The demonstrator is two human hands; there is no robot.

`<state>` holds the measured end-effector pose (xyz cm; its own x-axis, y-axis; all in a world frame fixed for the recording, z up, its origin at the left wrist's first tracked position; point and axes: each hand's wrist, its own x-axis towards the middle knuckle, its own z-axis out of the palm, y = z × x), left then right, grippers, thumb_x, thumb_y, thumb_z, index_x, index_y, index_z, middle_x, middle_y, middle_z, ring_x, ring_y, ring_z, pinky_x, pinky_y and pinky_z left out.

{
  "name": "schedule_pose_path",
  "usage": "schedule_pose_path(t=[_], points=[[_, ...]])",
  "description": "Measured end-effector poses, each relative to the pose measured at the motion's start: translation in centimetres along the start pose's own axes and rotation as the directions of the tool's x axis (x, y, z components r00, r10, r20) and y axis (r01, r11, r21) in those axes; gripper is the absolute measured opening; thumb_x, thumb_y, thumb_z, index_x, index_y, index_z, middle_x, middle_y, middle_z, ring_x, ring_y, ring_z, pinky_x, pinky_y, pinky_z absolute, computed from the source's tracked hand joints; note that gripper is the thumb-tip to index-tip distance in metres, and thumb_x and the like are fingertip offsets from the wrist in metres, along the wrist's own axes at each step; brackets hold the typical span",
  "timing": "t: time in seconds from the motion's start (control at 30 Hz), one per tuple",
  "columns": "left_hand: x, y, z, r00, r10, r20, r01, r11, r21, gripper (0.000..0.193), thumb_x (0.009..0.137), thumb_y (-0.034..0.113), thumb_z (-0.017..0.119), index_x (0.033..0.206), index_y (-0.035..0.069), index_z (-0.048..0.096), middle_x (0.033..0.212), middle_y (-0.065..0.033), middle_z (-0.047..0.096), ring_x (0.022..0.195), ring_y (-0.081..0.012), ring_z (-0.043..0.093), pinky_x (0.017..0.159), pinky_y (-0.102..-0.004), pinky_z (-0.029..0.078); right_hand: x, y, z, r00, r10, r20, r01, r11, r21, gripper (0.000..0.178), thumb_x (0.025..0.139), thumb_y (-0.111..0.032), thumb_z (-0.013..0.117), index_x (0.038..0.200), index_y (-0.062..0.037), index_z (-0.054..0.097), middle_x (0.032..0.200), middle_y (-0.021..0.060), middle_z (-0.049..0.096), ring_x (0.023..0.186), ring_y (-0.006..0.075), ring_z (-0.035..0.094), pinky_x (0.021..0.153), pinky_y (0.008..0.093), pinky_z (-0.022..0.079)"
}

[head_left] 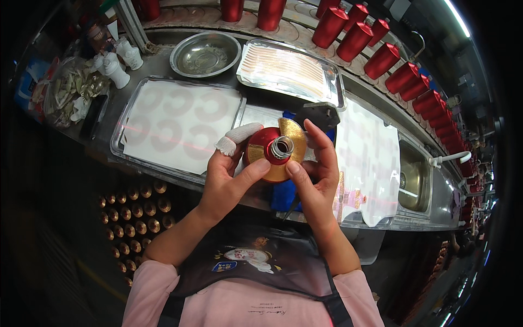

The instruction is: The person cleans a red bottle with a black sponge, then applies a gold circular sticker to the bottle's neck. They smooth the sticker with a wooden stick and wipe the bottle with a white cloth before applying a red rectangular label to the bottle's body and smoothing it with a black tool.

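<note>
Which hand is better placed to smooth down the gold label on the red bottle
Probably the right hand: its fingers curl over the gold label and its thumb presses the lower edge. The left hand mainly steadies the red bottle.

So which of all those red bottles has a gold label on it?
The red bottle held between the left hand and right hand; the red bottles in the row behind show no gold.
</note>
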<state>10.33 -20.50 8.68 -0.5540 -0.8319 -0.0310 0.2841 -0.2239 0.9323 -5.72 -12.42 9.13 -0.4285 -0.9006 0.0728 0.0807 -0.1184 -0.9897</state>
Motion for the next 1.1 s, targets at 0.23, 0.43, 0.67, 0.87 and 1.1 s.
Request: schedule_pose_path(t=[0.23, 0.43, 0.67, 0.87, 1.1], points=[[0.0, 0.0, 0.4, 1.0, -0.006, -0.003, 0.006, 1.0, -0.023, 0.053, 0.096, 0.006, 0.069, 0.144, -0.002, 0.048, 0.134, -0.0134, 0.061, 0.123, -0.0175, 0.06, 0.108, -0.0335, 0.046, -0.1, 0.0, -0.2, 0.999, -0.045, -0.005, 0.045, 0.999, -0.031, 0.06, 0.093, -0.004, 0.072, 0.148, -0.002, 0.049, 0.14, 0.0096, 0.054, 0.09, 0.003, 0.06, 0.068, 0.0155, 0.047], [0.0, 0.1, 0.7, 1.0, -0.002, 0.0, 0.002, 1.0, -0.014, 0.055, 0.095, 0.007, 0.07, 0.144, -0.002, 0.047, 0.134, -0.0136, 0.061, 0.122, -0.018, 0.06, 0.107, -0.0337, 0.048, -0.1, 0.2, -0.2, 0.994, -0.109, -0.02, 0.108, 0.992, -0.058, 0.059, 0.093, -0.003, 0.071, 0.148, -0.0024, 0.05, 0.138, 0.0091, 0.055, 0.095, 0.003, 0.06, 0.067, 0.0153, 0.047], [-1.0, -0.7, 1.0, 0.997, 0.075, 0.009, -0.075, 0.966, 0.249, 0.075, 0.085, 0.012, 0.082, 0.147, -0.001, 0.042, 0.136, -0.0135, 0.057, 0.126, -0.0201, 0.056, 0.109, -0.0355, 0.044, -0.4, 0.4, -1.0, 0.997, -0.068, 0.019, 0.069, 0.996, -0.058, 0.064, 0.09, -0.006, 0.075, 0.148, -0.0023, 0.05, 0.139, 0.0091, 0.055, 0.088, 0.0022, 0.058, 0.065, 0.0156, 0.046], [-1.1, -1.4, 0.6, 0.993, 0.118, 0.019, -0.119, 0.958, 0.26, 0.079, 0.086, 0.017, 0.083, 0.15, -0.002, 0.039, 0.141, -0.0152, 0.052, 0.129, -0.0222, 0.054, 0.11, -0.0357, 0.043, -0.3, 0.5, -1.0, 0.999, -0.048, 0.015, 0.049, 0.994, -0.095, 0.066, 0.089, -0.007, 0.077, 0.149, -0.0026, 0.049, 0.142, 0.0101, 0.053, 0.091, 0.0037, 0.06, 0.067, 0.0166, 0.048], [-3.8, -2.5, -0.6, 0.897, 0.406, 0.177, -0.431, 0.708, 0.559, 0.091, 0.089, 0.046, 0.079, 0.151, -0.005, 0.036, 0.148, -0.0216, 0.039, 0.136, -0.0317, 0.046, 0.112, -0.0412, 0.039, -0.3, 0.1, -0.4, 0.999, -0.031, 0.012, 0.032, 0.996, -0.084, 0.068, 0.091, -0.007, 0.075, 0.151, -0.001, 0.044, 0.144, 0.0124, 0.051, 0.109, 0.0124, 0.064, 0.079, 0.0201, 0.054]])
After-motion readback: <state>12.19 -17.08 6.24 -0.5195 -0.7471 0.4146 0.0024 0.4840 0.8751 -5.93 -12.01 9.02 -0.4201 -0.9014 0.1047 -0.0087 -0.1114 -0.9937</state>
